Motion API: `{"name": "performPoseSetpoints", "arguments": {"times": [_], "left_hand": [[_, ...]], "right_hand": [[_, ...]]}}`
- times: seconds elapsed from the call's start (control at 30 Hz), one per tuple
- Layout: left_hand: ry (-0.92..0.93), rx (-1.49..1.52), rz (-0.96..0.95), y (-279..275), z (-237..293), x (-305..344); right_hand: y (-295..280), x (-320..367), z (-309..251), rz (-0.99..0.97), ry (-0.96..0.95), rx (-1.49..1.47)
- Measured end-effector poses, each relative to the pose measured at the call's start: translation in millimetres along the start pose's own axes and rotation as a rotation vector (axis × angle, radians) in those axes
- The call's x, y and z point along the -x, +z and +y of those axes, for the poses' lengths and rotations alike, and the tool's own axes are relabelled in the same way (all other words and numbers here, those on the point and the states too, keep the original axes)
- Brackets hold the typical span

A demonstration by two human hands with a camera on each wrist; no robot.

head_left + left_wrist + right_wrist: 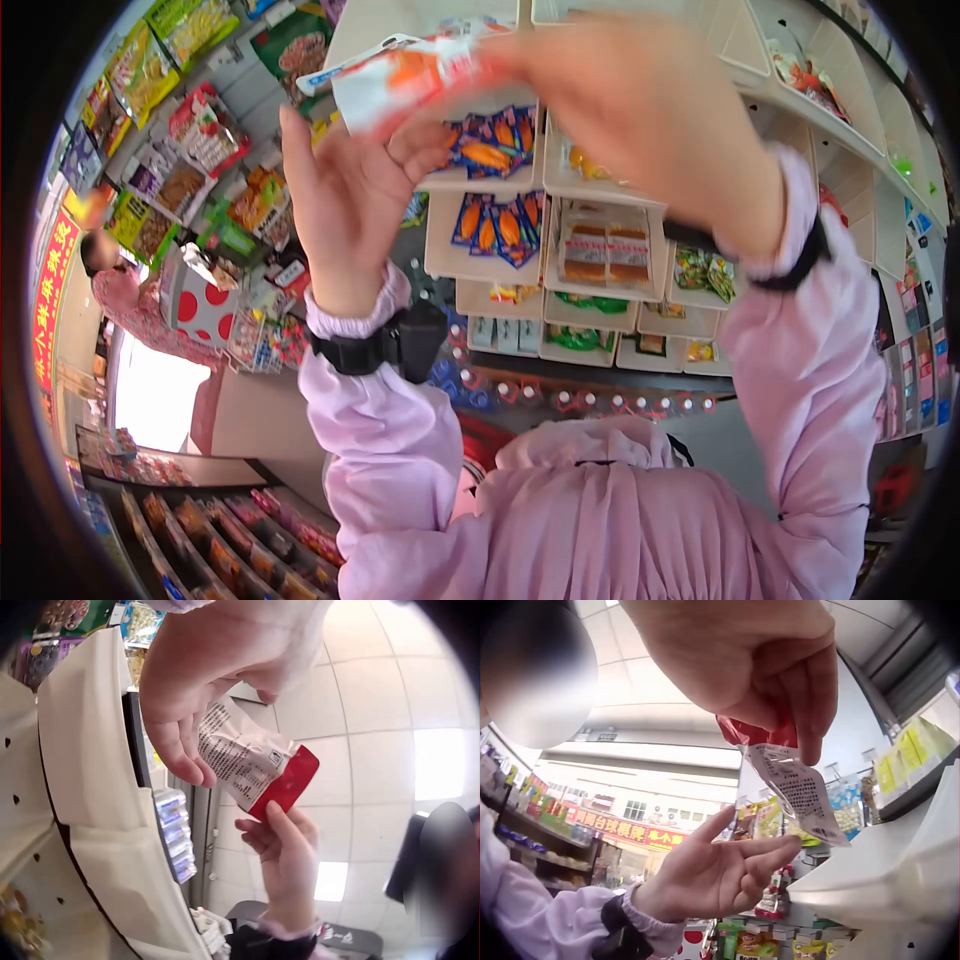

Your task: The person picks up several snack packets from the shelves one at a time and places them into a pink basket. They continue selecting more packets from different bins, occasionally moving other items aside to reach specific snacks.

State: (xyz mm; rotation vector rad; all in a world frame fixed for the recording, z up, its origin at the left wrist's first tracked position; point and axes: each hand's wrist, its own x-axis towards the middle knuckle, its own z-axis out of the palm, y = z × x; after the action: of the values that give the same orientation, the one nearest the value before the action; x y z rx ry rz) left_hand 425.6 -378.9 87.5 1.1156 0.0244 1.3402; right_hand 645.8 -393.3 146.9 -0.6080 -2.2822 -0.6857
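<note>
Up goes the snack packet (400, 75), at twelve o'clock above the person's head! The right hand (650, 110), at three o'clock of it, pinches the red end between thumb and fingers. The left hand (345, 205), at seven o'clock, is loosely spread, fingertips (784, 844) brushing the printed end. White shelf bins (440, 265) stand behind.
</note>
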Motion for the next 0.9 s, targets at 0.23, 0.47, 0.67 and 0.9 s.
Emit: {"name": "performPoseSetpoints", "arguments": {"times": [0.23, 0.47, 0.67, 0.9], "left_hand": [[-0.2, -0.052, 0.521, 9.6, -105.1, 135.3], [-0.507, 0.024, 0.886, 5.0, -182.2, 254.3], [-0.703, 0.084, 1.038, 45.9, -211.3, 319.3], [-0.74, -0.033, 1.072, 74.1, -219.1, 369.5]], "right_hand": [[45.4, 138.3, -75.5, -0.224, 0.078, -0.385], [77.2, 261.1, -127.4, -0.58, 0.648, -1.312], [109.7, 340.8, -174.0, -0.838, 1.076, -1.928], [119.7, 347.7, -226.0, -1.059, 1.068, -1.987]]}}
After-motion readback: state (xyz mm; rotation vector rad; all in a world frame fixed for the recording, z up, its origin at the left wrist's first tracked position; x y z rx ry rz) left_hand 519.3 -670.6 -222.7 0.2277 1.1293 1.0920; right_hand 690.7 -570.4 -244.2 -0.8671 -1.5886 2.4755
